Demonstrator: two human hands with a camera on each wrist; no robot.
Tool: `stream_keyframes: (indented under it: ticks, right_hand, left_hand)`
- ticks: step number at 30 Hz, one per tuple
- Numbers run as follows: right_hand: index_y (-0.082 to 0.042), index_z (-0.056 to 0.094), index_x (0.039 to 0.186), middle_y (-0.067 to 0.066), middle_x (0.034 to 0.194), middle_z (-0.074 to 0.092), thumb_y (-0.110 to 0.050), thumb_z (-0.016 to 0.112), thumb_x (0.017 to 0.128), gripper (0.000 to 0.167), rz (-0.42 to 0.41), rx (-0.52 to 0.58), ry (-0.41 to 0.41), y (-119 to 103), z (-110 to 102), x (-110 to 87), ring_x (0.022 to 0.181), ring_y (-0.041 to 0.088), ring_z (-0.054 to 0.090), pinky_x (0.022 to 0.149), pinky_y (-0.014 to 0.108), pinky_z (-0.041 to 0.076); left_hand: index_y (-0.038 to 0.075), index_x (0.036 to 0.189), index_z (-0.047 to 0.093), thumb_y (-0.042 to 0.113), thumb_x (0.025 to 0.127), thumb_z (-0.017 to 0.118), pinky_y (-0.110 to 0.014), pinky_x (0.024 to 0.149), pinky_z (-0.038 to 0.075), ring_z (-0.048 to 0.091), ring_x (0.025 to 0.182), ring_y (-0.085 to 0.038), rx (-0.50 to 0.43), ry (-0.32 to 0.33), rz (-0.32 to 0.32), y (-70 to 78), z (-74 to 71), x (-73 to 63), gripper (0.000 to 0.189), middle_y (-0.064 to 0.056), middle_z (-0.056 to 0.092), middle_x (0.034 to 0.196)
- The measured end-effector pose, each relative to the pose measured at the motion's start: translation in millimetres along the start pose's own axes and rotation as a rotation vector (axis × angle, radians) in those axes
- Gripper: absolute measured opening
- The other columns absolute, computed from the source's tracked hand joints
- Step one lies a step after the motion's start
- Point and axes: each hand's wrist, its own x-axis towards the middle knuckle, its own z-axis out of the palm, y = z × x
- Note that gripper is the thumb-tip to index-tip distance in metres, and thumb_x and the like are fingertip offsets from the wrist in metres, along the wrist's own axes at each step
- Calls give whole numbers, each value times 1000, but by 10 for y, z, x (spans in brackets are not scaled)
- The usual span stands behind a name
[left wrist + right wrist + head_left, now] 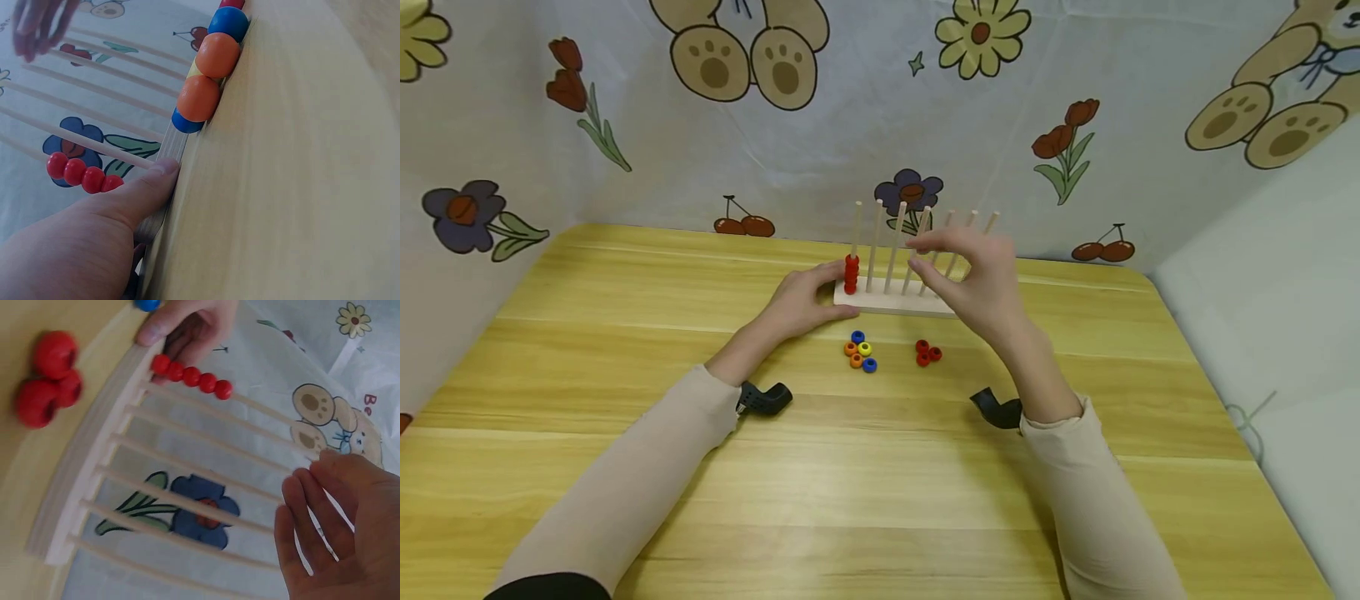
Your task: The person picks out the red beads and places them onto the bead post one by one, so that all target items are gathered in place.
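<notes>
A pale wooden peg rack [898,302] stands upright on the table, with a row of thin pegs. Its leftmost peg carries a stack of several red beads [851,275]. My left hand [805,302] holds the left end of the base, thumb along the front and fingers behind. My right hand [977,271] is raised before the right-hand pegs, thumb and index finger apart. Nothing shows between its fingertips, also in the right wrist view, where bare pegs [187,503] run toward the fingers.
In front of the rack lie three loose red beads [923,359]. To their left is a cluster of blue, orange and yellow beads [856,361]. A white patterned cloth [842,142] hangs behind the wooden table [865,475].
</notes>
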Motion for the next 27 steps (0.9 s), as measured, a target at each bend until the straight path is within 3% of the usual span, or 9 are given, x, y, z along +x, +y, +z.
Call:
stream_keyframes:
  ticks: [3,11,20,27]
  right_hand:
    - [-14,78,109,2,103,78,-19,77,90,19,65,-2,-118,77,-43,-145,92,18,72,83,38,56]
    - [-20,76,112,-2,109,76,-32,77,89,26,218,-45,-414,262,-111,-429,99,18,71,90,42,58]
    - [-14,74,116,4,112,75,-32,80,87,35,280,23,-573,355,-54,-471,102,22,70,95,44,57]
    - [-14,74,118,0,111,74,-25,82,85,36,349,34,-670,367,22,-506,104,19,67,97,41,56]
  left_hand:
    - [19,150,49,53,84,77,-47,124,28,37,149,-27,2,1,-5,3,-1,-4,79,-3,43,159]
    - [19,150,49,54,84,76,-47,124,29,38,149,-27,4,6,-2,-15,11,12,81,-3,44,158]
    - [19,151,48,55,84,76,-46,124,28,37,149,-26,3,2,-10,-12,6,18,80,-2,43,159]
    - [19,150,49,54,84,76,-47,124,28,37,149,-26,4,-4,-19,18,-7,3,80,-1,42,159]
